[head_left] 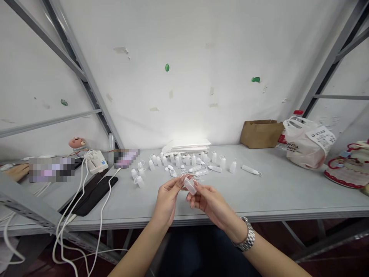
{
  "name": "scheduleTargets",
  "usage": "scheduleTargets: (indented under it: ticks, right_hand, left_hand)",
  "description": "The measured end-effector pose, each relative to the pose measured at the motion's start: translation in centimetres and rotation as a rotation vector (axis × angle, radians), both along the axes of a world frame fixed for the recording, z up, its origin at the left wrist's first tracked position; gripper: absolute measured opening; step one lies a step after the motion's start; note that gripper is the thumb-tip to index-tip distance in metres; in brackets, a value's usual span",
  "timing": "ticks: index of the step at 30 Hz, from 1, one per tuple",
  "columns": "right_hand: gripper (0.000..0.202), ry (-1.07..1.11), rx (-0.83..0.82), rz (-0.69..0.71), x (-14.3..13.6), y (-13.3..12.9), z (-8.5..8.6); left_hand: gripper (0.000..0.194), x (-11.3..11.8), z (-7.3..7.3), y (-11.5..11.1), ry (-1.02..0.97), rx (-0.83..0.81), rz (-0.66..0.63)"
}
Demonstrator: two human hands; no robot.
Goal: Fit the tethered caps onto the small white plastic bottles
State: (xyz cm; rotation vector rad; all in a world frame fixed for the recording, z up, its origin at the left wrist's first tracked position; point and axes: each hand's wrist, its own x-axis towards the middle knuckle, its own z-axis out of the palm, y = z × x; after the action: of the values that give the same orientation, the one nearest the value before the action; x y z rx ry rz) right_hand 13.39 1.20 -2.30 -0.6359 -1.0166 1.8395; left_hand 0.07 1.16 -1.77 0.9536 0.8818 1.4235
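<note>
A small translucent white bottle (190, 186) is held tilted between both hands, above the front part of the grey table. My left hand (168, 196) pinches its upper end, where a thin strap loops. On the bottle's lower right side, the thumb and fingers of my right hand (209, 202) are closed round it. Beyond the hands stand several similar small bottles (152, 165), with caps on straps. Others lie on their sides, one of them (250, 169) apart at the right. Small loose white pieces (173, 173) lie just behind the left hand.
White sheets (187, 146) are stacked against the wall. At the right are a cardboard box (261, 134), a white plastic bag (305, 144) and a decorated item (348, 165). A power strip (96, 161), white cables and a black pouch (93, 196) occupy the left, beside the metal shelf frame.
</note>
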Motion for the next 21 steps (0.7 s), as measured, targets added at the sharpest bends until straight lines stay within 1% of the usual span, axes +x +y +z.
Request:
scheduleTargets:
  ticks: [2,5,7,8,10,12,15,18,21]
  right_hand:
    - [0.027,-0.160,0.176,-0.181,-0.2,-0.1,-0.1]
    - [0.023,-0.384,0.411,-0.386,-0.2,-0.4,-0.5]
    - [0.019,-0.492,0.567,-0.474,-0.2,-0.7,-0.8]
    - [0.017,-0.531,0.630,-0.495,-0.2,-0.9,-0.8]
    - [0.016,-0.570,0.692,-0.508,-0.2,-1.2,-0.9]
    - [0.017,-0.555,0.661,-0.500,-0.4,-1.3,-1.0]
    - [0.020,-0.460,0.505,-0.435,-0.7,-1.2,-0.9]
    - [0.029,-0.326,0.344,-0.324,-0.9,-1.0,-0.6]
    - [0.033,-0.138,0.179,-0.160,-0.6,-0.7,-0.3]
  left_hand:
    - [0.024,0.0,0.0,0.0,0.016,0.009,0.034]
    - [0.025,0.0,0.3,-0.1,0.015,0.002,-0.013]
    - [0.025,-0.1,0.6,-0.2,0.034,0.002,-0.052]
    - [0.025,0.0,0.7,-0.3,0.047,0.007,-0.055]
    - [0.024,0.0,0.6,-0.4,0.063,0.021,-0.045]
    - [0.025,0.2,0.3,-0.4,0.061,0.034,-0.041]
    - [0.026,0.3,-0.1,-0.2,0.060,0.032,-0.046]
    - [0.027,0.3,-0.4,0.1,0.044,0.018,-0.090]
    - [0.030,0.1,-0.4,0.4,-0.010,-0.035,-0.194]
